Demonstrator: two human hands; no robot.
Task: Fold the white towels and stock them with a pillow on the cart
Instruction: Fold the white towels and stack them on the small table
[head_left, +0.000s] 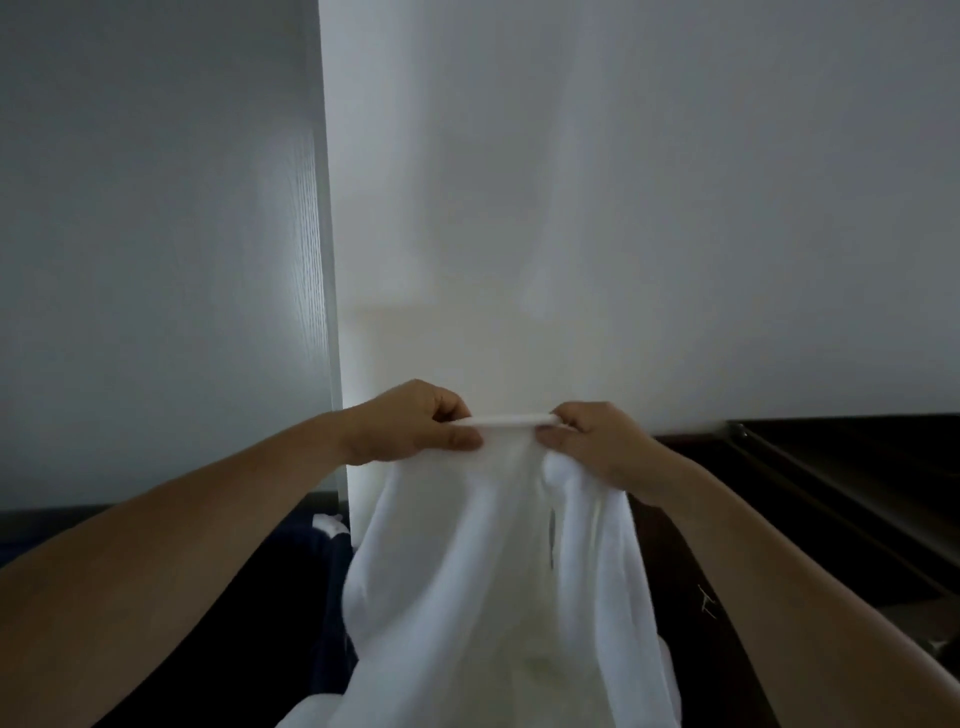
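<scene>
I watch from my remote station as two bare hands hold a large white cloth towel (493, 571) up by its top hem in front of a plain white wall (623, 182). The left hand (415, 423) pinches the hem between its thumb and curled fingers. The right hand (592, 441), just beside it, grips the same hem in the same way. A short, taut strip of rolled edge runs between the two hands. Both forearms reach in from the lower corners of my view and meet near the centre. The towel rests on nothing I can make out: it hangs from the two grips in loose, bunched folds, widens as it falls and runs out past the bottom of the view. Motion blur softens its lower folds, so I cannot tell how many layers hang there. Left of the wall stands a tall grey wood-grain panel (156, 234), its lit edge lying just behind the left hand. Right of the towel, beneath the right forearm, lies a dark brown wooden furniture top (805, 493) with a raised rail along its far edge. Below the left forearm, dark navy fabric (332, 597) shows beside the towel. A small patch of white cloth (330, 525) peeks out above the fabric, at the foot of the panel.
</scene>
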